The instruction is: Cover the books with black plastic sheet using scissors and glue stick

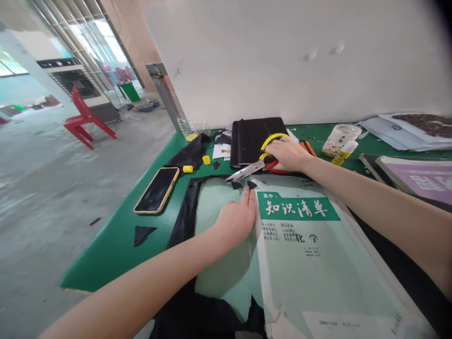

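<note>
An open book (300, 263) with a pale green cover lies on black sheet material (183, 214), which borders its edges. My left hand (236, 221) rests on the inside of the cover with two fingers stretched out, their tips at a small black flap (252, 184) near the book's top edge. Beyond that edge, my right hand (286, 153) has its fingers on the yellow handle of a pair of scissors (247, 170). The blades point left over the top edge of the book, slightly parted at most. The right palm and some of its fingers are hidden.
A phone (157, 190), black scraps (143, 234) and yellow caps (188, 168) lie on the green table (116, 263). Behind are a black notebook (259, 136), an orange-and-black tool (308, 148), a plastic cup (341, 140) and a glue stick (345, 152). Other books (416, 176) lie right.
</note>
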Motion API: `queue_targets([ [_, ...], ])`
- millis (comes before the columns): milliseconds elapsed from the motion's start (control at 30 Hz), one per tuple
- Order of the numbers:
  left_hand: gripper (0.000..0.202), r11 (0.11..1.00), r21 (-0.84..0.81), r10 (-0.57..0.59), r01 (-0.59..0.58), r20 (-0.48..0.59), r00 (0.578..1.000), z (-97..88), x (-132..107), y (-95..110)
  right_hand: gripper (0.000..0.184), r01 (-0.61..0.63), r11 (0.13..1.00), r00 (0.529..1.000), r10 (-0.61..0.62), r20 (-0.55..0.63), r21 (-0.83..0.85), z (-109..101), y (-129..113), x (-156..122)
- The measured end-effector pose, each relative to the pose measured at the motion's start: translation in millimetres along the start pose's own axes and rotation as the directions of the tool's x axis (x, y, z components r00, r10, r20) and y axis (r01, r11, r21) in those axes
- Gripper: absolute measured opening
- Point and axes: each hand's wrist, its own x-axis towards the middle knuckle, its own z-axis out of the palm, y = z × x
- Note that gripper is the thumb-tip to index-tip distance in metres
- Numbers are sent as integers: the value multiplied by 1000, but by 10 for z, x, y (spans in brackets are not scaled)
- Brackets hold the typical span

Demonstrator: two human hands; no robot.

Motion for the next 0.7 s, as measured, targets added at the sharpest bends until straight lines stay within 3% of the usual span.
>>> queue_targets([
  [700,54,999,36,-23,22,16,1000,-78,-21,18,30,29,998,997,-25,-66,56,2,-75,32],
])
